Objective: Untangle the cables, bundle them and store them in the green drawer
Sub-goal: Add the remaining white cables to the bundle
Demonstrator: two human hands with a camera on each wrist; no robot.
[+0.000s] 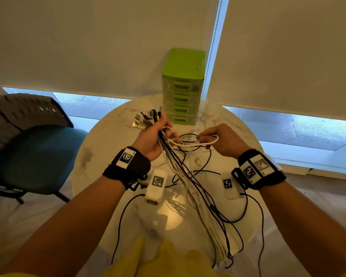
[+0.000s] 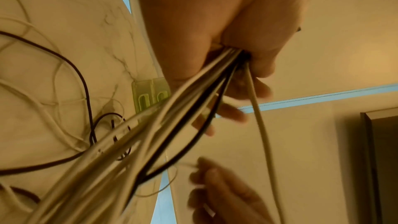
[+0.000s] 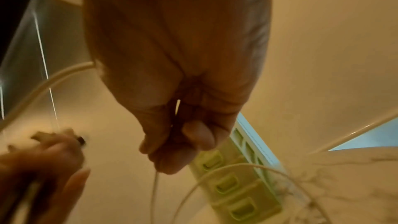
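Observation:
My left hand (image 1: 158, 134) grips a bundle of white and black cables (image 1: 178, 166) just below their plugs (image 1: 146, 117), which fan out above the fist. The strands hang down past the table's near edge. In the left wrist view the cables (image 2: 172, 117) run out of the curled fingers (image 2: 254, 54). My right hand (image 1: 218, 140) pinches a loop of one white cable (image 1: 192, 144) that leads back to the left hand; the right wrist view shows its fingertips (image 3: 172, 151) closed on the thin white cable (image 3: 154, 193). The green drawer unit (image 1: 183, 86) stands at the table's far edge, all drawers closed.
The round marble table (image 1: 100, 148) carries loose black and white cable loops (image 1: 198, 162). A chair with a teal seat (image 1: 38, 156) stands to the left. Roller blinds (image 1: 88, 47) hang behind the table. Yellow clothing (image 1: 164, 260) shows at the bottom.

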